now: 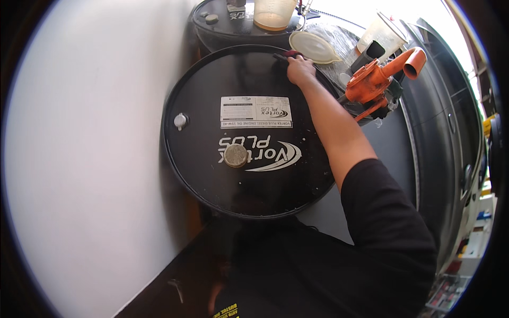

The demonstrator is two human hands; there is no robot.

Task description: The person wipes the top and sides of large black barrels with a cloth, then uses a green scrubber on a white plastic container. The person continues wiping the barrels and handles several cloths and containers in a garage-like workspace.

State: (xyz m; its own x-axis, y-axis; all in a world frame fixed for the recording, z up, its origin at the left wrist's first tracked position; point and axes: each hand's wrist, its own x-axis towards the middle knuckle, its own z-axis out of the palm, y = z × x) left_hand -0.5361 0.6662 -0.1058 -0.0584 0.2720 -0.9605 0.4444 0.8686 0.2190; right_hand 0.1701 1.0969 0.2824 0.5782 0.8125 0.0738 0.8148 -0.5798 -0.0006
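There are two black drums, two translucent tubs (plus one pale lid) and one orange pump.

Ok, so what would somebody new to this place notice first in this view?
Probably the big black drum in the middle, with a round, dull metal cap lying on its top. Next, the bright orange pump at the upper right, just beyond the drum's edge. Then the person's right hand, at the drum's far rim with a small red-and-dark thing I can't make out.
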